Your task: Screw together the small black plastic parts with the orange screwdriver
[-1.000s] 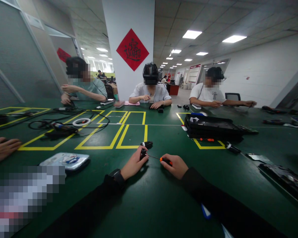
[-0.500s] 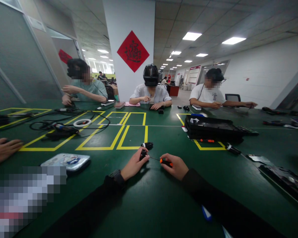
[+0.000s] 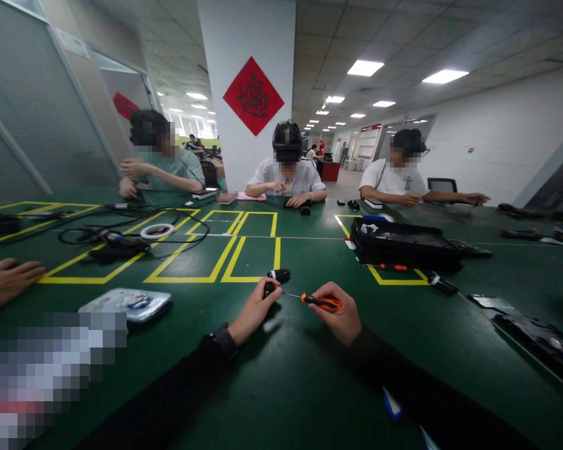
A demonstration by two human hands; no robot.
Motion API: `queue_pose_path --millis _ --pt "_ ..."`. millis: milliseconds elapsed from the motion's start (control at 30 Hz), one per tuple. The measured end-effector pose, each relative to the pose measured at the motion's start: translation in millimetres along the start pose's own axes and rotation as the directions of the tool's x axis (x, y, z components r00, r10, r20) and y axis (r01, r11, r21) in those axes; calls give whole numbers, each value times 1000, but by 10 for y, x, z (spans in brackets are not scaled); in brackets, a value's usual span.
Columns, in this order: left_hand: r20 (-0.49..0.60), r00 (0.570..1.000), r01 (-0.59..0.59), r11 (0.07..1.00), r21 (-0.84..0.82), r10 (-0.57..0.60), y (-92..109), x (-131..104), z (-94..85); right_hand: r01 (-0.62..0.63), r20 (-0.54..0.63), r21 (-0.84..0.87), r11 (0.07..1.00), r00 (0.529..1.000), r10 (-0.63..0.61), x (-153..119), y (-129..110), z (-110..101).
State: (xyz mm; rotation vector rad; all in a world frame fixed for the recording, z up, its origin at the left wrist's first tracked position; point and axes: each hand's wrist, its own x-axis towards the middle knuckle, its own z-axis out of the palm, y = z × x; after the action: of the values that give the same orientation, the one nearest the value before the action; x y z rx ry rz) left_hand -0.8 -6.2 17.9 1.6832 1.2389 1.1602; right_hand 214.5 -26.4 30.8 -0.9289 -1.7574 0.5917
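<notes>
Your L hand (image 3: 251,314) pinches a small blk part (image 3: 269,289), prob. to steady it; your R hand (image 3: 346,317) grips the orange/blk screwdriver (image 3: 326,304) by its handle, shaft aimed at the part, tip contact unclear. Both over worktop (image 3: 304,387). Qty: 1 driver in hand, 1 held part, 2 white-banded blk pieces (image 3: 279,275) (1 just past L hand, 1 far R), 1 white ring (image 3: 146,237).

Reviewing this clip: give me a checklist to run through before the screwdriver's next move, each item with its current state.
1. Left hand grips the small black part: ok.
2. Right hand holds the screwdriver by its handle: ok.
3. Shaft points towards the part: ok.
4. Tip seated in the part: cannot tell.
5. No loose items beside the left hand: not ok, white-banded black piece lies just beyond.
6. Another person's hand well away: ok.
</notes>
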Motion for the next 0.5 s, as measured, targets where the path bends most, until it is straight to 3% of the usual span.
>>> queue_pose_path --millis 167,333,433,500 --pt "-113 992 55 996 -64 -62 2 50 98 -93 -17 191 977 995 98 -5 -50 89" --pt "-148 984 77 987 -144 -98 30 87 159 -342 64 504 793 930 361 -2 -7 148" --pt "-152 984 66 985 -161 -90 34 83 154 -471 144 501 726 873 466 5 79 135" --pt "-146 985 63 984 -167 -88 29 75 143 -496 159 498 712 859 487 15 142 122"
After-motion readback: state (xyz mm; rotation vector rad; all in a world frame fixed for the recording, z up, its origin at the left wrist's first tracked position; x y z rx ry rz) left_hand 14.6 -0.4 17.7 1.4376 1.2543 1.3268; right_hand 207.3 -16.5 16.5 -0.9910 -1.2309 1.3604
